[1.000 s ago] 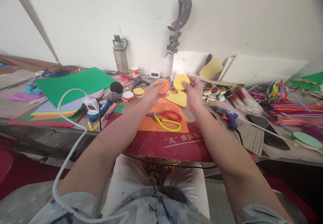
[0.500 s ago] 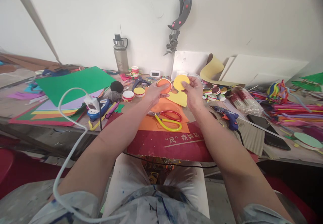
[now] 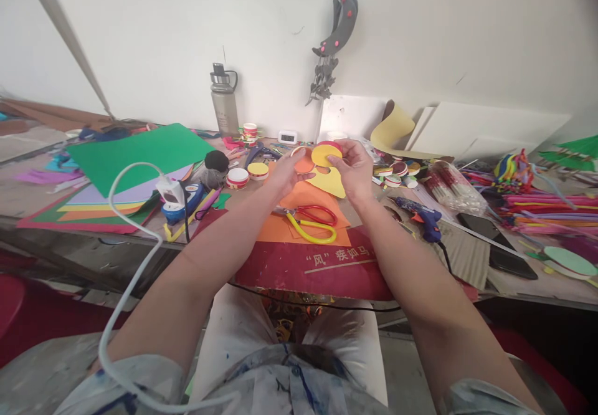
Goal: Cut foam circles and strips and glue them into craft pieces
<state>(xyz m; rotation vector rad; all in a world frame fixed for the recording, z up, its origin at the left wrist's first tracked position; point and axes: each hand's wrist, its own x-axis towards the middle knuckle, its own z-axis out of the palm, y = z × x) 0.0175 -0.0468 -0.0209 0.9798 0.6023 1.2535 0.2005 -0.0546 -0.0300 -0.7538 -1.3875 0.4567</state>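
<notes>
Between the fingers and thumb of my left hand [image 3: 283,178] is a round piece with an orange face [image 3: 304,163] and a pale rim. My right hand [image 3: 355,167] pinches a yellow disc [image 3: 325,155], and a red edge shows behind it. The two round pieces are close together over the table. Below them lie a yellow sheet with a cut-out [image 3: 331,181] and orange sheets [image 3: 275,231]. Scissors [image 3: 317,225] with one red and one yellow handle rest on the orange sheets.
To the left stand small round boxes [image 3: 237,179], a power socket block [image 3: 174,206] with a white cable, and stacked coloured sheets [image 3: 140,153]. A bottle [image 3: 225,106] stands at the wall. A glue gun [image 3: 423,215], a phone [image 3: 498,247] and pipe cleaners [image 3: 551,206] lie right.
My right hand has turned the yellow disc and brought it left toward the orange-faced piece, so a red edge now shows. My left hand has tilted its piece, narrowing the visible orange face.
</notes>
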